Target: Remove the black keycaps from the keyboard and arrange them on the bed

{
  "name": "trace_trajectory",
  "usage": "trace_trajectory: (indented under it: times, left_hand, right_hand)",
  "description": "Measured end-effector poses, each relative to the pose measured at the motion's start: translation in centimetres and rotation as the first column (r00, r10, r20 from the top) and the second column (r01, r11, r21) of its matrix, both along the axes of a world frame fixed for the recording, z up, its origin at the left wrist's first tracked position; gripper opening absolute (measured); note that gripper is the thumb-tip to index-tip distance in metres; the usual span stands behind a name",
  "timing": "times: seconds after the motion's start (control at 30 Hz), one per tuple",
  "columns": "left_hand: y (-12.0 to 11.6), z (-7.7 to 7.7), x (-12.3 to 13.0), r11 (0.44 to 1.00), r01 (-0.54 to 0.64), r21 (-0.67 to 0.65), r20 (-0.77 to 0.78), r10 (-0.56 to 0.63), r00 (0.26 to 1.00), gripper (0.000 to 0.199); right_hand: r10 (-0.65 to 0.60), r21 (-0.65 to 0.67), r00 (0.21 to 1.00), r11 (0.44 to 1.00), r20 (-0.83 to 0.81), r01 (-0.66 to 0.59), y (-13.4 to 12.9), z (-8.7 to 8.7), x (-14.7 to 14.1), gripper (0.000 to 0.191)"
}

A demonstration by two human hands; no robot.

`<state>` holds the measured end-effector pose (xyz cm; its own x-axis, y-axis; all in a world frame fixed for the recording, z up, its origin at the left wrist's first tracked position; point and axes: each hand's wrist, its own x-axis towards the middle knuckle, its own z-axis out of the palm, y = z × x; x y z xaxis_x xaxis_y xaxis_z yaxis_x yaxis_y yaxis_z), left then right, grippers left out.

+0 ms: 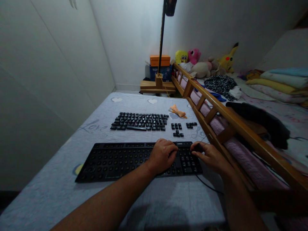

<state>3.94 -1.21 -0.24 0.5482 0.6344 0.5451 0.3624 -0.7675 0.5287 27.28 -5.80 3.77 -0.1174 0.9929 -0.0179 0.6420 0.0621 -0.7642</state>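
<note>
A black keyboard [115,160] lies across the cloth-covered table, most of its keycaps off and the round key mounts showing. Keycaps are still on its number pad at the right end. My left hand [162,155] rests over the keyboard just left of the number pad, fingers curled and closed; whatever they pinch is hidden. Above the pad's upper right corner, my right hand [208,155] pinches a small black-handled wire keycap puller [198,147], its thin wire pointing up and right. Behind the keyboard, loose black keycaps [141,121] sit laid out in rows.
Smaller keycap groups [176,126] lie right of the main rows. An orange cloth-like item [178,111] is farther back. A wooden bed rail [216,106] borders the table's right side. The keyboard cable [208,185] runs off its front right. A wooden stand [157,85] is beyond the table.
</note>
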Motion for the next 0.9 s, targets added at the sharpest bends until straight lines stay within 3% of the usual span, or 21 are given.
trace_trajectory:
  times: [0.3, 0.63, 0.9]
  left_hand:
    - [0.1, -0.2, 0.0, 1.000, -0.007, -0.014, -0.008, 0.007, 1.000, 0.013]
    - [0.0, 0.1, 0.1, 1.000, -0.003, -0.013, -0.021, 0.003, 1.000, 0.013]
    - [0.1, -0.1, 0.1, 1.000, -0.002, -0.022, -0.041, 0.001, 0.999, 0.013]
  right_hand:
    - [-0.032, -0.019, 0.996, 0.999, -0.078, 0.030, -0.5, -0.8, 0.2, 0.013]
    - [-0.093, 0.044, 0.995, 0.995, -0.039, 0.095, -0.3, -1.7, 0.3, 0.011]
    - [-0.080, -0.014, 0.990, 0.997, -0.114, 0.079, 0.4, -2.0, 0.6, 0.014]
